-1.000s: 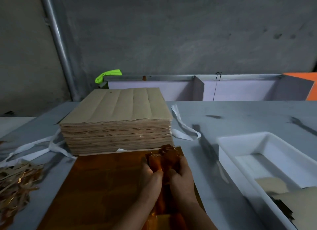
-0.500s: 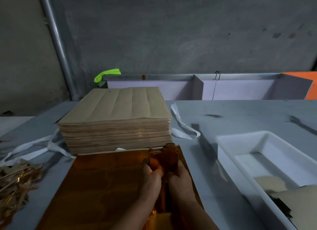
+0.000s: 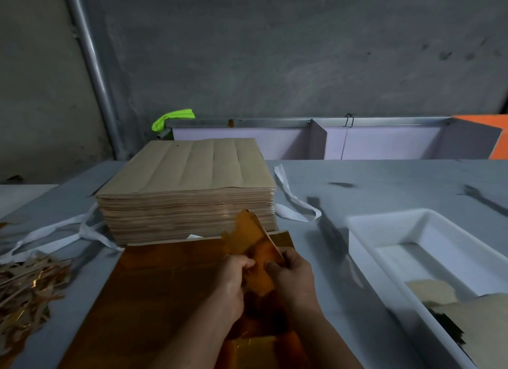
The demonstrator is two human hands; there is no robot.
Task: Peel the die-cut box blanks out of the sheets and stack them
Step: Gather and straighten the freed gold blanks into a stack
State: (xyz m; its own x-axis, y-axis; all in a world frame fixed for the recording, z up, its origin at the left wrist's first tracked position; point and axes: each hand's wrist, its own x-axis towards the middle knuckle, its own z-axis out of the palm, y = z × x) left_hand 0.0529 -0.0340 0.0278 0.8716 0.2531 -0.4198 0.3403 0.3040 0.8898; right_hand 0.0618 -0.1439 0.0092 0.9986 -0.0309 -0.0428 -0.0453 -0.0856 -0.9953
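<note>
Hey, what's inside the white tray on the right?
Brown cardboard pieces lie at the near end of the white tray, with a dark scrap poking out beneath them. The far end shows bare floor. Whatever else lies under the cardboard is covered.

**What the Things Are Made Of**

The stack of sheets (image 3: 187, 173) is made of brown paper board. Its top is dull and smooth, with lines pressed into it. Just in front of the stack, a foil sheet (image 3: 165, 286) is laid flat, and its face is shiny orange-gold. The box blank (image 3: 247, 236) held above it is shiny too. Right of the stack, a tray (image 3: 362, 236) of smooth white plastic is seen. Behind the stack, a metal pipe (image 3: 93, 74) with a soft shine is set against a rough grey wall (image 3: 275, 52). Left of the stack, paper scraps (image 3: 24, 286) with gold glints are heaped.
</note>
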